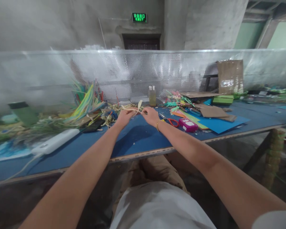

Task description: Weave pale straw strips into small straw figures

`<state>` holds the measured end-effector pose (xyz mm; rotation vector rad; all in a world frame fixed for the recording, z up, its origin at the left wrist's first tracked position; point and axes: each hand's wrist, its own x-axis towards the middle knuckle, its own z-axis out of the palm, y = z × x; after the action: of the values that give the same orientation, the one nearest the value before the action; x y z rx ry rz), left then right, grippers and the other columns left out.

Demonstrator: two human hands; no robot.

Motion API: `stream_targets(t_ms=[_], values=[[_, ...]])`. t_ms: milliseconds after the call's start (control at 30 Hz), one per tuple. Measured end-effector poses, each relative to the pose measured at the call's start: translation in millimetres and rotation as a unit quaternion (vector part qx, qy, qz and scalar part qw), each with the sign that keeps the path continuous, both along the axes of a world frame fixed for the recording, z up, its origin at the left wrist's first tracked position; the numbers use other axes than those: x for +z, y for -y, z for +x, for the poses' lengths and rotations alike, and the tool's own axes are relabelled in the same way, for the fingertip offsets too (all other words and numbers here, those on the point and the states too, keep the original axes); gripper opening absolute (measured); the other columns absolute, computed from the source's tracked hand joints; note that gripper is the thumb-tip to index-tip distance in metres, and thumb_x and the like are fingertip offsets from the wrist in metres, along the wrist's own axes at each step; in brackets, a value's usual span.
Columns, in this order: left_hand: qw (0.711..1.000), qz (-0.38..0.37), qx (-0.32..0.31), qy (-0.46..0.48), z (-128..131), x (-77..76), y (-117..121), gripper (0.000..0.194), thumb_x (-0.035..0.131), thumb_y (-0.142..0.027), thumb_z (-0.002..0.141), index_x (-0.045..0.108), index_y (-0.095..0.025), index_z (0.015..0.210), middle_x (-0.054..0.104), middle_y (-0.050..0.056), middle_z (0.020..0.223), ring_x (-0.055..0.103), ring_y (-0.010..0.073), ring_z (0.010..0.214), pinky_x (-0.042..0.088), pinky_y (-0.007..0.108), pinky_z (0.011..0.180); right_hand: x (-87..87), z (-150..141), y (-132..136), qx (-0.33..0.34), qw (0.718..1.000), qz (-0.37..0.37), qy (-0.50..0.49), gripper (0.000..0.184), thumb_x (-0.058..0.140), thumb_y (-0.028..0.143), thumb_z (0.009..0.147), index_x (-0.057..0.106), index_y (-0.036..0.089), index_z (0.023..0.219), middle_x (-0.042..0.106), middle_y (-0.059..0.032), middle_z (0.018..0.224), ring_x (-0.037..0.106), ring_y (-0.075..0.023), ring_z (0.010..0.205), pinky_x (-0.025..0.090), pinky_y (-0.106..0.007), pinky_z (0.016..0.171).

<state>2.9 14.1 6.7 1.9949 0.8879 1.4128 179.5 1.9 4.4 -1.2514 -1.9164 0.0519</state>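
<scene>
At the centre of the frame, over the blue tabletop (pixel 133 143), the left hand (pixel 125 117) and right hand (pixel 151 115) pinch a pale strip (pixel 139 104) between their fingers, with scissors (pixel 173 120) and a purple box (pixel 188 125) right of centre

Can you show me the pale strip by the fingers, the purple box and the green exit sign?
Pale strip (pixel 139 104): head view, on its upright piece.
Purple box (pixel 188 126): head view, on its middle.
Green exit sign (pixel 139 17): head view, on its lit front.

Cream strip (pixel 139 104), blue tabletop (pixel 133 143)
</scene>
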Motion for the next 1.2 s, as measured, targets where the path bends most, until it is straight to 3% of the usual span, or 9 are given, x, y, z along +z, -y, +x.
stream_targets(t_ms=[100, 300, 400, 567, 767, 933, 1200], values=[[0.999, -0.032, -0.008, 0.03, -1, -1.8, -2, 0.039, 0.07, -0.044, 0.068, 0.074, -0.017, 0.096, 0.074, 0.009, 0.087, 0.068, 0.0243, 0.084, 0.051, 0.035, 0.077, 1.7, 4, 1, -0.046, 0.999, -0.012, -0.013, 0.018, 0.052, 0.033, 0.09, 0.066, 0.023, 0.09, 0.064, -0.0062, 0.104, 0.052, -0.0222, 0.102, 0.038, -0.036, 0.088], [0.992, -0.114, 0.049, 0.03, -2, -3.6, 0, 0.032, 0.061, -0.039, 0.073, 0.074, -0.017, 0.094, 0.071, 0.005, 0.069, 0.065, 0.0197, 0.065, 0.046, 0.029, 0.06, 3.0, 5, 5, -0.074, 0.997, -0.013, 0.01, 0.022, 0.045, 0.031, 0.094, 0.066, 0.027, 0.1, 0.061, -0.0053, 0.115, 0.047, -0.0249, 0.11, 0.034, -0.042, 0.093], [0.983, -0.169, 0.07, 0.033, -2, -2.2, 0, 0.038, 0.056, -0.047, 0.078, 0.072, -0.015, 0.089, 0.068, 0.006, 0.063, 0.063, 0.0184, 0.06, 0.038, 0.025, 0.052, 3.7, 4, 8, -0.075, 0.997, 0.003, 0.029, 0.023, 0.044, 0.029, 0.094, 0.065, 0.029, 0.1, 0.06, -0.0043, 0.116, 0.044, -0.0249, 0.111, 0.031, -0.044, 0.095], [0.959, -0.269, 0.042, 0.08, 2, -0.8, 3, 0.045, 0.058, -0.058, 0.076, 0.069, -0.016, 0.088, 0.068, 0.008, 0.066, 0.061, 0.0163, 0.058, 0.03, 0.022, 0.046, 5.1, 5, 9, -0.068, 0.996, 0.026, 0.048, 0.022, 0.045, 0.029, 0.094, 0.067, 0.029, 0.099, 0.058, -0.0055, 0.118, 0.04, -0.0261, 0.113, 0.029, -0.045, 0.097], [0.971, -0.24, -0.013, 0.012, 3, -2.5, 10, 0.021, 0.074, -0.036, 0.067, 0.069, -0.016, 0.074, 0.064, 0.003, 0.066, 0.046, 0.0078, 0.05, 0.028, 0.02, 0.046, 3.1, 5, 7, -0.047, 0.997, 0.027, 0.06, 0.024, 0.044, 0.033, 0.095, 0.068, 0.028, 0.099, 0.057, -0.0051, 0.122, 0.039, -0.026, 0.115, 0.028, -0.045, 0.098], [0.972, -0.234, -0.018, 0.018, 6, -3.0, 10, 0.014, 0.074, -0.029, 0.064, 0.069, -0.018, 0.07, 0.058, 0.0, 0.064, 0.046, 0.0089, 0.053, 0.034, 0.022, 0.051, 1.4, 5, 2, -0.066, 0.996, 0.0, 0.061, 0.028, 0.04, 0.034, 0.096, 0.066, 0.026, 0.101, 0.058, -0.0064, 0.122, 0.04, -0.0254, 0.113, 0.029, -0.044, 0.098], [0.984, -0.177, -0.027, -0.015, 8, -3.5, 10, 0.012, 0.062, -0.027, 0.068, 0.06, -0.018, 0.06, 0.052, 0.001, 0.056, 0.042, 0.0106, 0.048, 0.028, 0.025, 0.046, 1.9, 4, 4, -0.055, 0.997, -0.013, 0.052, 0.028, 0.04, 0.036, 0.096, 0.066, 0.027, 0.102, 0.06, -0.0045, 0.122, 0.042, -0.025, 0.115, 0.029, -0.045, 0.099]])
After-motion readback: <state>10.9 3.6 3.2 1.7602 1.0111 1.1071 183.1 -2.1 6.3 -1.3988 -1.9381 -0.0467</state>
